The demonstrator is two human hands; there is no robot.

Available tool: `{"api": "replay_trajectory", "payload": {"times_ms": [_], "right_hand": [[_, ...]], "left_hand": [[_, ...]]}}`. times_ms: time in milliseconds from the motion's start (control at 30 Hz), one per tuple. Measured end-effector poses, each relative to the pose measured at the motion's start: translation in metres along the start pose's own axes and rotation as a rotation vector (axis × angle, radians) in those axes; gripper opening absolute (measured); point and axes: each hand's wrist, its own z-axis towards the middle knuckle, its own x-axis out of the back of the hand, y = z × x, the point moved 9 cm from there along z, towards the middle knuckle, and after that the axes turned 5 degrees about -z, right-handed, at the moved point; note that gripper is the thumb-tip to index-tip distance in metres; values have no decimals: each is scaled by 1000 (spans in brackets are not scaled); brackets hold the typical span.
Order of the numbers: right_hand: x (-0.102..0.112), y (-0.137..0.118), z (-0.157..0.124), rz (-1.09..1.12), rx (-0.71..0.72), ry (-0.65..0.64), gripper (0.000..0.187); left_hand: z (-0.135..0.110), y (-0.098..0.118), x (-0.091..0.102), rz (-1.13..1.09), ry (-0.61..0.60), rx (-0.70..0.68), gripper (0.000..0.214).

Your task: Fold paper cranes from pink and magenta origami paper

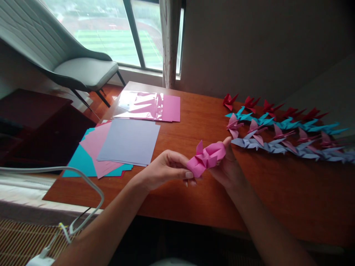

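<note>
A partly folded pink paper figure (pixel 206 157) is held above the wooden table (pixel 277 192), just in front of me. My left hand (pixel 165 170) pinches its lower left end between thumb and fingers. My right hand (pixel 229 166) grips its right end, with one fingertip showing above the paper. Both hands are closed on the paper.
Rows of finished paper cranes in red, teal, pink and lavender (pixel 283 127) lie at the right. A stack of flat lavender, pink and teal sheets (pixel 116 147) lies at the left, with a shiny plastic pack of pink paper (pixel 149 105) behind. A grey chair (pixel 74 66) stands by the window. A white cable (pixel 69 199) hangs near left.
</note>
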Motion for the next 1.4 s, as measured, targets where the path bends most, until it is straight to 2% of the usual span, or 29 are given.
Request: {"api": "replay_trajectory", "payload": {"times_ms": [133,267,367,467,567,667,733,800,933,1067,1300,1400], "right_hand": [[-1,-3,0,3,27,-2,49],[-8,-4,0,-85,18,-65,45],[-8,-7,0,-235,19,-76,32],[-7,-16,2,-520,97,-89,18],[-7,-28,2,-920,272,-52,16],[-15,-46,-5,-1277,566,56,15],[-21,-53,-11,-1378,719,91,19],[-25,-54,-15,-1394,784,81,25],[-29,-46,-15,-1460,773,18,28],[-27,-38,-10,-1423,648,-32,33],[-24,-35,-6,-1349,524,-57,13],[-18,-29,-2,-1293,403,-67,8]], "left_hand": [[-1,3,-2,-40,-4,-43,8],[-2,10,1,-115,54,-117,12],[-1,15,10,-125,150,-174,19],[1,16,24,-90,280,-190,24],[1,19,34,51,397,-205,27],[0,23,37,241,465,-223,30],[-1,25,36,351,490,-233,32],[-1,26,35,447,499,-238,33],[0,28,31,603,492,-253,35],[1,30,26,665,462,-262,33],[1,31,26,723,457,-250,29],[1,31,27,769,459,-252,24]]}}
